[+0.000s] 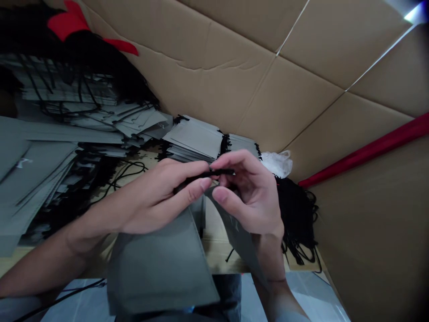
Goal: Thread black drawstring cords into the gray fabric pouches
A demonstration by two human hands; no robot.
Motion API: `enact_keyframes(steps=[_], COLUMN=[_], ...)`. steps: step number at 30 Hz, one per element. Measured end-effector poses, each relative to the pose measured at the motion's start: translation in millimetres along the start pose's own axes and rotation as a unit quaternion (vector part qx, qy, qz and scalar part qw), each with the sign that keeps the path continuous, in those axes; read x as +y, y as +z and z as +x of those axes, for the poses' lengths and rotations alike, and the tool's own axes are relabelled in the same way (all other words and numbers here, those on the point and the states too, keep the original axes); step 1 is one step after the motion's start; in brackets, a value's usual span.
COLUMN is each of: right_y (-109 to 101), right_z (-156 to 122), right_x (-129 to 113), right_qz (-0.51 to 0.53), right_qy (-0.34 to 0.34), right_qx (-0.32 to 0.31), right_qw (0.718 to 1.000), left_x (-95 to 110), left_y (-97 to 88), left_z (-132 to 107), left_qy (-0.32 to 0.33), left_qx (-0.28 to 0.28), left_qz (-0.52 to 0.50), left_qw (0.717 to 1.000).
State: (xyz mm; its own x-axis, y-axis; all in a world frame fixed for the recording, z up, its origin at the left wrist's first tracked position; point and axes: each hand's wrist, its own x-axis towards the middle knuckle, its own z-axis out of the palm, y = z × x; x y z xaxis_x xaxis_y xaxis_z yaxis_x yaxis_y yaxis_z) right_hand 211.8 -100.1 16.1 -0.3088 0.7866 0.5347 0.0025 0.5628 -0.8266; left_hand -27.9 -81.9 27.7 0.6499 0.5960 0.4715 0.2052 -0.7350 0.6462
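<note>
My left hand (157, 192) is closed, thumb and forefinger pinching a black cord (224, 171). The cord's short end sticks out to the right past those fingertips. Curled around that end, my right hand (254, 197) has its forefinger and inner fingers at the cord and its thumb a little lower. A flat grey fabric pouch (161, 264) hangs below my left hand, over the table edge. Another grey panel (236, 230) with a pale mark hangs beneath my right hand; whether the two are joined is hidden.
Grey pouches with black cords are piled at the left (43, 165), and neat stacks (194, 136) stand at the back. A clear plastic bag (278, 163) and a bundle of black cords (298, 214) lie at the right. Cardboard walls (217, 53) enclose the table; a red strip (365, 152) crosses one.
</note>
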Motion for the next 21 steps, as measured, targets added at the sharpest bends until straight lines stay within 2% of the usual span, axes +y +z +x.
enact_keyframes(steps=[4, 7, 10, 16, 21], right_y=[-1.4, -0.2, 2.8, 7.6, 7.3], right_z=[-0.9, -0.8, -0.5, 1.0, 4.9], right_x=[3.7, 2.3, -1.0, -2.1, 2.4], right_qz=[0.026, 0.056, 0.041, 0.001, 0.009], right_qy=[-0.02, -0.053, -0.082, -0.143, -0.158], right_qx=[0.046, 0.052, 0.059, 0.091, 0.092], right_qw=[0.998, 0.996, 0.994, 0.986, 0.983], left_x=[-9.2, -10.7, -9.4, -6.3, -6.1], left_y=[-1.1, -3.5, -2.6, 3.6, 2.3], left_z=[3.1, 4.1, 4.3, 4.1, 0.1], left_qy=[0.025, 0.032, 0.037, 0.044, 0.031], left_qx=[0.012, 0.008, 0.008, 0.051, 0.043], left_qz=[-0.001, 0.001, 0.007, 0.039, 0.059], left_qw=[1.0, 0.999, 0.999, 0.997, 0.997])
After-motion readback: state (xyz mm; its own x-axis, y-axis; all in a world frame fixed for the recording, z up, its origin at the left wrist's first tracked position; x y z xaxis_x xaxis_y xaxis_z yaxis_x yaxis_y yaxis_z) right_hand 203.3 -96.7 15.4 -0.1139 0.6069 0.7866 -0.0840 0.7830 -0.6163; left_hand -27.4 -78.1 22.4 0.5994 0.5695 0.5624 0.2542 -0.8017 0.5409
